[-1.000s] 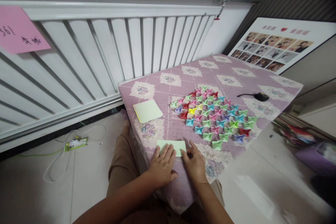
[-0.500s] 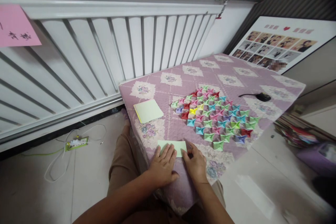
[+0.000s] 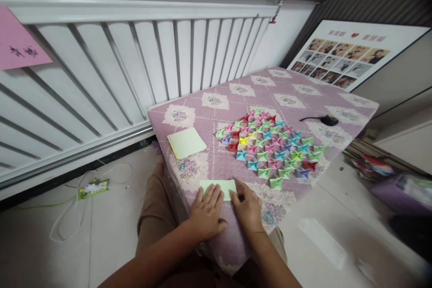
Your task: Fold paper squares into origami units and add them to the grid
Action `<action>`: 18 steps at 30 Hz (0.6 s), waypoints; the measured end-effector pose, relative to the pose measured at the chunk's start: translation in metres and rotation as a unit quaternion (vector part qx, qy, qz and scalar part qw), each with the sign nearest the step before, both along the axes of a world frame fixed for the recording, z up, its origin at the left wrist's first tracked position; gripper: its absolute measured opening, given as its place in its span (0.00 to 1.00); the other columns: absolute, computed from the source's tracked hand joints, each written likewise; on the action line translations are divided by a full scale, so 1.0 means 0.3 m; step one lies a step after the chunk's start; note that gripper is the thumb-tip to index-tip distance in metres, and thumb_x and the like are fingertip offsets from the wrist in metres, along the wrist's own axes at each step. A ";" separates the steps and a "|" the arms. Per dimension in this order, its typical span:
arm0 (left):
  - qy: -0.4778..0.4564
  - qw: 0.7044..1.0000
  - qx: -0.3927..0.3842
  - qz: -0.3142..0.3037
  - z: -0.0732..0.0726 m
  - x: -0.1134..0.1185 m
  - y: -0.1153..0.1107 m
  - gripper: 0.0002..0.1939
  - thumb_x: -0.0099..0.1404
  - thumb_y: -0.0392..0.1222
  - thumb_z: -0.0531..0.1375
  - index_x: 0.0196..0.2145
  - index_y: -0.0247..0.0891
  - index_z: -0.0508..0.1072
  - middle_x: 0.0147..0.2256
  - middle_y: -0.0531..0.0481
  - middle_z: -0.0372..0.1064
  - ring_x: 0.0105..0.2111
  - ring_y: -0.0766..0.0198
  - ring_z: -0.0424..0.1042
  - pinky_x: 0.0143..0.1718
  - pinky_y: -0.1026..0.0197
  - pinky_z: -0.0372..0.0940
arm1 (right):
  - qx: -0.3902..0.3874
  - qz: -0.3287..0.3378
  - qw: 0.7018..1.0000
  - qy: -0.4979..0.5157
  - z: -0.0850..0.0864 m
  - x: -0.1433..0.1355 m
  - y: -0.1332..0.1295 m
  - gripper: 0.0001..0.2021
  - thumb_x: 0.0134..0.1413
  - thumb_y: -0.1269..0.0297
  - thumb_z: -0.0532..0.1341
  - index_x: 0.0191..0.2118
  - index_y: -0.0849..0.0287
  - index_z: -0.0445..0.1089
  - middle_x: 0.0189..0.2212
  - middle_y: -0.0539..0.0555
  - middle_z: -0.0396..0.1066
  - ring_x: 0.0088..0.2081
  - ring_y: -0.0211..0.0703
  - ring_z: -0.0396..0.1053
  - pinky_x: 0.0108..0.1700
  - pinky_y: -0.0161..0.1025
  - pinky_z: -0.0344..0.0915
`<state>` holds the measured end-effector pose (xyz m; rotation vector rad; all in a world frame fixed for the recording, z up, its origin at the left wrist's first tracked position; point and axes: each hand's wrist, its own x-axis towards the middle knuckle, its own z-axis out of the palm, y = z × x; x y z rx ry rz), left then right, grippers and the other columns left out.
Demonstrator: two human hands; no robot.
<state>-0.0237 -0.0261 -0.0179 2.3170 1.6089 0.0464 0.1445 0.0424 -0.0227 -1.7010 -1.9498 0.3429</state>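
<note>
A pale green paper [image 3: 218, 183], a narrow rectangle that looks folded, lies flat near the table's front edge. My left hand [image 3: 208, 211] rests on its lower left part with the fingers lying flat. At the paper's right end, my right hand [image 3: 248, 207] has thumb and fingers bent around the edge, gripping it. A stack of square papers [image 3: 187, 143], light green on top with yellow below, sits to the upper left. Many small folded paper pieces [image 3: 269, 147] in green, pink, red, blue, yellow and purple stand in rows to the right.
The purple floral tablecloth [image 3: 219, 119] covers the table. A black object [image 3: 328, 120] lies at its right. Behind stand a white radiator [image 3: 182, 58] and a photo board [image 3: 340, 60]. A power strip [image 3: 93, 188] with cables is on the floor at left.
The whole view has shifted slightly, so the table and papers appear a little further left. Both hands keep nearly the same places on the green paper.
</note>
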 end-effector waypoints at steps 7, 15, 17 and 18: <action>0.003 1.000 -0.006 0.002 0.012 -0.001 -0.001 0.44 0.62 0.61 0.48 0.67 0.34 0.36 0.67 0.41 0.22 0.66 0.49 0.26 0.62 0.37 0.27 | -0.007 -0.005 1.000 -0.010 0.003 -0.004 -0.001 0.23 0.54 0.53 0.54 0.53 0.58 0.67 0.28 0.52 0.72 0.36 0.48 0.67 0.41 0.44 0.56; 0.001 1.000 0.001 0.006 0.016 -0.001 -0.003 0.43 0.63 0.58 0.49 0.67 0.35 0.37 0.67 0.42 0.23 0.67 0.50 0.27 0.63 0.37 0.28 | -0.015 -0.005 1.000 -0.007 0.014 -0.009 -0.002 0.22 0.54 0.54 0.55 0.52 0.57 0.68 0.28 0.51 0.72 0.37 0.48 0.67 0.43 0.45 0.55; -0.001 1.000 0.003 0.008 0.015 -0.001 -0.003 0.43 0.62 0.57 0.50 0.67 0.35 0.37 0.67 0.42 0.23 0.67 0.50 0.27 0.63 0.37 0.29 | -0.015 -0.007 1.000 -0.006 0.015 -0.009 -0.003 0.21 0.53 0.55 0.55 0.51 0.57 0.69 0.28 0.51 0.72 0.37 0.47 0.67 0.43 0.45 0.55; -0.002 1.000 0.004 0.008 0.015 0.000 -0.003 0.43 0.62 0.57 0.51 0.67 0.35 0.38 0.67 0.42 0.24 0.67 0.49 0.28 0.63 0.37 0.29 | -0.015 -0.009 1.000 -0.006 0.015 -0.010 -0.003 0.21 0.53 0.55 0.56 0.51 0.57 0.69 0.28 0.50 0.72 0.37 0.47 0.67 0.43 0.44 0.55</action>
